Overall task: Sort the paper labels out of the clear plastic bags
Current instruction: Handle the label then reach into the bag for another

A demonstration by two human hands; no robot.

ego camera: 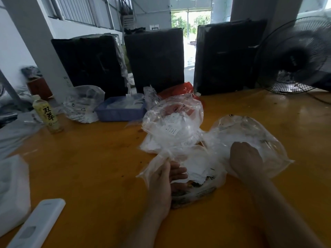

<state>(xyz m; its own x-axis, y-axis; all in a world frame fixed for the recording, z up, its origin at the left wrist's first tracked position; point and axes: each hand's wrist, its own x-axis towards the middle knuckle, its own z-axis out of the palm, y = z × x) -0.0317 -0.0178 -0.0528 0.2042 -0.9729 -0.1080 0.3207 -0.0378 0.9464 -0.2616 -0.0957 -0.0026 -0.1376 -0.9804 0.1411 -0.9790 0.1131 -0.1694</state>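
On the orange table (89,167), the left hand (162,183) grips a near clear bag (197,169) holding white paper labels (198,170), while the right hand (245,158) rests fingers-curled on another bag (250,133) just right.

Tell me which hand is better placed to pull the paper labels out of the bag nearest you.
Left, probably. The left hand already lies at the near bag, fingers beside the white paper labels. The right hand is over on the farther bag.
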